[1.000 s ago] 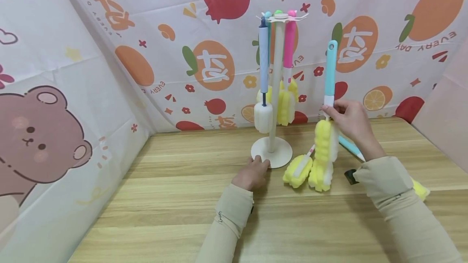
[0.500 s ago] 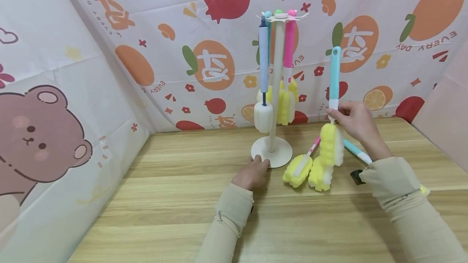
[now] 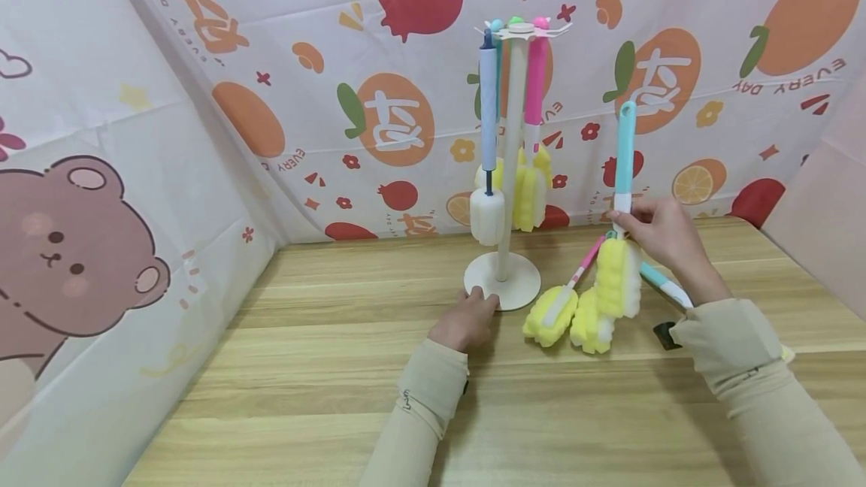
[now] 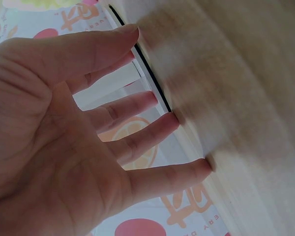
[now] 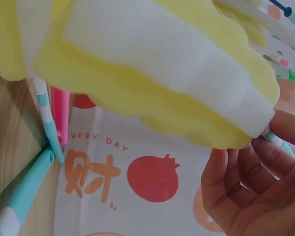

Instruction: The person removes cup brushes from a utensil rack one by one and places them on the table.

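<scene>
Beige-sleeved, the left grip (image 3: 467, 322) had its fingers spread at the near edge of the white stand (image 3: 512, 141), holding nothing. From the stand hung a blue brush (image 3: 489, 111), then a pink brush (image 3: 537, 81). To its right on the desk (image 3: 304, 367) lay a pink-handled sponge (image 3: 551, 316) and a yellow-and-white sponge (image 3: 591, 328). Just beyond, a teal brush (image 3: 624, 175) was upright, sponge down, its white neck pinched in the right grip (image 3: 666, 230). Farther right, a second teal handle (image 3: 655, 275) slanted across the desk.
</scene>
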The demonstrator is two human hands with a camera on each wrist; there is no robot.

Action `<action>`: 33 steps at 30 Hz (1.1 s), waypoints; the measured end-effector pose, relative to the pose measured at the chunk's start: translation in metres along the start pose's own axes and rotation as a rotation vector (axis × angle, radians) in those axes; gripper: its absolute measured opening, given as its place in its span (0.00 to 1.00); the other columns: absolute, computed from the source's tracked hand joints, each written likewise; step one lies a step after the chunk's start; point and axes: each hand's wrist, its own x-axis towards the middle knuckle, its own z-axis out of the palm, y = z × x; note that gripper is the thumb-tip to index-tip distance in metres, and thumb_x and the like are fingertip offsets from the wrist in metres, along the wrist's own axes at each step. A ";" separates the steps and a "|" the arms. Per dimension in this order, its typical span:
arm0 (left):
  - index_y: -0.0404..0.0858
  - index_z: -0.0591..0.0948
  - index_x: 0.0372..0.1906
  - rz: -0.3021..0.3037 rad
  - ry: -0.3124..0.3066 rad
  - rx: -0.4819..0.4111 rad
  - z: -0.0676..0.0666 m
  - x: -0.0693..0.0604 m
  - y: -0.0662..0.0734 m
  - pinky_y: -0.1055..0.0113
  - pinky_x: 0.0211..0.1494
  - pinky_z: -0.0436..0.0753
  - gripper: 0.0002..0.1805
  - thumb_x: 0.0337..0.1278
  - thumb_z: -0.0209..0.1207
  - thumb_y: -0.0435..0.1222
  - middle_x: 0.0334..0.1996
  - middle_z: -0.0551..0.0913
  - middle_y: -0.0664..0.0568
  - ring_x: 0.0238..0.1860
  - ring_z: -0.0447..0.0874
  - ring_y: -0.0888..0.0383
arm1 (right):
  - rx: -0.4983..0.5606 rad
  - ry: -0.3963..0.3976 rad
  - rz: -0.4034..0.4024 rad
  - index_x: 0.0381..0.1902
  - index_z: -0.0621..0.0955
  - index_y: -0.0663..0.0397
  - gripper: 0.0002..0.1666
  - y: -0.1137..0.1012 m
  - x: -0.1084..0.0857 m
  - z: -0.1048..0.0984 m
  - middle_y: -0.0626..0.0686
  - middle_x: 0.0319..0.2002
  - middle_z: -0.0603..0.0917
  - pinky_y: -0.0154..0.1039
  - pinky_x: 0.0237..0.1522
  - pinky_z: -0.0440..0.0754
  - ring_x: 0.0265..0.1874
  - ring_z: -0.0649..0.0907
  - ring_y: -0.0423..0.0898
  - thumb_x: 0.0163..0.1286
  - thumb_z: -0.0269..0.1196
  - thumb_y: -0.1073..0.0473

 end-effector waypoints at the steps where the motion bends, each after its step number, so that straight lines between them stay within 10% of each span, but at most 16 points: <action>1: 0.39 0.78 0.55 0.000 0.000 0.000 0.000 0.000 0.000 0.56 0.42 0.78 0.15 0.65 0.59 0.27 0.48 0.72 0.44 0.48 0.68 0.47 | 0.000 0.000 0.003 0.41 0.86 0.73 0.20 0.002 -0.001 0.000 0.54 0.24 0.81 0.34 0.25 0.70 0.28 0.73 0.49 0.74 0.64 0.55; 33: 0.39 0.77 0.57 0.016 -0.003 0.001 0.001 0.002 -0.002 0.56 0.42 0.78 0.15 0.69 0.57 0.28 0.49 0.72 0.43 0.47 0.67 0.47 | 0.011 -0.116 0.159 0.43 0.82 0.76 0.23 0.033 -0.011 -0.014 0.56 0.26 0.82 0.36 0.24 0.79 0.27 0.80 0.53 0.77 0.60 0.54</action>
